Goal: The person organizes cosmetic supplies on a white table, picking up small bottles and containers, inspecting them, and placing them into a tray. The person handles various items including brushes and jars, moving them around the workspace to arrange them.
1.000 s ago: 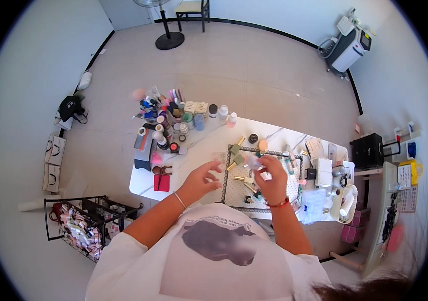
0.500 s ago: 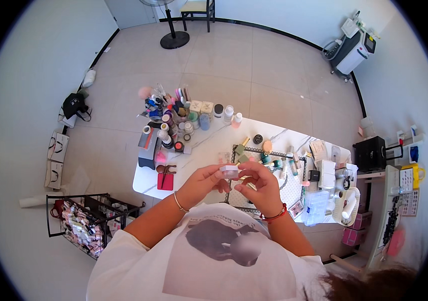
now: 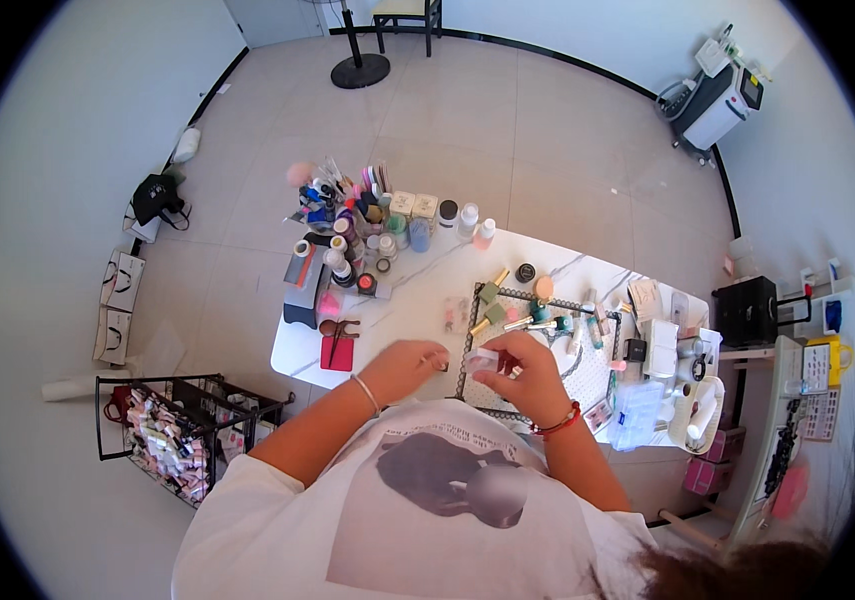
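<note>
My right hand point(image 3: 527, 370) is closed on a small clear, whitish box point(image 3: 480, 359), pinched between thumb and fingers above the left edge of a tray point(image 3: 463, 362) with a dark beaded rim. My left hand point(image 3: 407, 371) is apart from the box, over the white marbled table point(image 3: 387, 335). Its fingers are curled together and slightly blurred; a tiny dark thing shows at their tips, too small to name. Inside the tray lie a green-bodied bottle with a gold cap point(image 3: 488, 319) and several other small bottles. A flat clear pack point(image 3: 456, 314) rests beyond my hands.
Brushes and jars point(image 3: 332, 205) crowd the table's far left. A red pad point(image 3: 337, 352) lies left of my left hand. White boxes point(image 3: 658, 345) and a cream basket point(image 3: 699, 425) fill the right end. A black cart point(image 3: 162, 440) full of small bottles stands left.
My left hand has let go of the small box and drawn away to the left. My right hand still has the box, now lower and slightly to the right. The whole view has shifted a little.
</note>
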Tool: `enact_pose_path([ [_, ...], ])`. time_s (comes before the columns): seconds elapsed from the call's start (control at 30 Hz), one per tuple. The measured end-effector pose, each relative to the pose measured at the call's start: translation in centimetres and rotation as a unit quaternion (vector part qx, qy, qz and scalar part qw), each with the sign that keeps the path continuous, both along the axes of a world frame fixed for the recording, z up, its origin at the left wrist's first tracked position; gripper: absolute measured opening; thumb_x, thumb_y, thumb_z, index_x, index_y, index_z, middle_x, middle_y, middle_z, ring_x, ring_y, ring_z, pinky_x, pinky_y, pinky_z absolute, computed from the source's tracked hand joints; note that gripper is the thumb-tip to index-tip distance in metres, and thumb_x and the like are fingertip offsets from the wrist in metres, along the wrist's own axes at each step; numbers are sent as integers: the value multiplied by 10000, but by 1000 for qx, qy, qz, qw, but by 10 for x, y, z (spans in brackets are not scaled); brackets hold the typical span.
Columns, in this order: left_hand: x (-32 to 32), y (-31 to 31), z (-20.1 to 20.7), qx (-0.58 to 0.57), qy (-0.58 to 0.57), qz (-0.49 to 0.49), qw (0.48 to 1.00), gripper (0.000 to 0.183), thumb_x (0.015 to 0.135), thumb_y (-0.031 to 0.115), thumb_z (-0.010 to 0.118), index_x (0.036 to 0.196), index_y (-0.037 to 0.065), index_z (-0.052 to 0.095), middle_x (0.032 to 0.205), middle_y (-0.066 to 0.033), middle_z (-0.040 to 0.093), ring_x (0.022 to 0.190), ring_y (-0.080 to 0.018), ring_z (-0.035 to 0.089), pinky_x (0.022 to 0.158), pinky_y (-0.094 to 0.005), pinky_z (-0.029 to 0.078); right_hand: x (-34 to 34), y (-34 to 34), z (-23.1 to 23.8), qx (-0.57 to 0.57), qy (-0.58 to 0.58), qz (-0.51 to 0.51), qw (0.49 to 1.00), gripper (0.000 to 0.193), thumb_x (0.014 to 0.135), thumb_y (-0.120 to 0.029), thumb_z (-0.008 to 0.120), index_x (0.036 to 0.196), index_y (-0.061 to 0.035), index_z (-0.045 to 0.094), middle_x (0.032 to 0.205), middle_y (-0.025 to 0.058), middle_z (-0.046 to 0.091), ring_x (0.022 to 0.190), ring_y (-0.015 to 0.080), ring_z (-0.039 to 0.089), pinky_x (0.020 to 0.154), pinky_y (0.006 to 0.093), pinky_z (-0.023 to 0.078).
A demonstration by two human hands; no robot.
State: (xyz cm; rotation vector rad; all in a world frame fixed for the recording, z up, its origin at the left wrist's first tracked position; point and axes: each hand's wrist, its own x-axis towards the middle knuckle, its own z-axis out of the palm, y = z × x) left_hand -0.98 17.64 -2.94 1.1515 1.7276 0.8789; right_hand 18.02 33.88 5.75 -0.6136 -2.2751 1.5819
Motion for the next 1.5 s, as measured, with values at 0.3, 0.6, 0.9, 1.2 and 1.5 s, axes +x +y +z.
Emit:
enact_pose_path([
  [0.3,-83,21,-100,-216,361,115,900,586,913,170,592,1452,54,392,870,-236,706,837,-383,714,717,-509,561,12,11,-11,-64,-22,-33,997,366,773,-90,852,1075,1,667,870,17,621,706,84,568,649,237,491],
  [0.6,-84,12,-122,-163,20,138,977,234,966,193,613,1111,21,552,802,-129,679,681,-206,664,614,-336,539,21,12,-13,-108,-16,-62,992,374,772,-132,865,1065,6,677,853,16,624,699,81,557,644,236,483],
  [0.9,-80,-10,-80,-107,-478,187,851,234,981,267,664,1025,47,598,779,16,566,603,-59,494,563,-223,429,19,11,-22,-155,12,-90,984,365,796,-135,858,1078,1,670,814,-11,602,689,58,524,623,216,451],
  [1.2,-78,-4,-113,-157,292,124,935,238,941,161,612,1107,18,520,790,-173,687,717,-319,707,594,-444,550,18,10,-21,-143,-29,-62,987,333,831,-128,827,1092,12,675,669,-52,490,603,42,426,548,225,359],
  [1.5,-67,6,-106,-198,410,74,888,496,929,148,521,1397,18,422,851,-196,714,763,-360,722,639,-498,563,19,9,-21,-98,-57,-80,990,306,825,-125,821,1073,-1,690,641,-55,460,574,44,401,528,229,341],
])
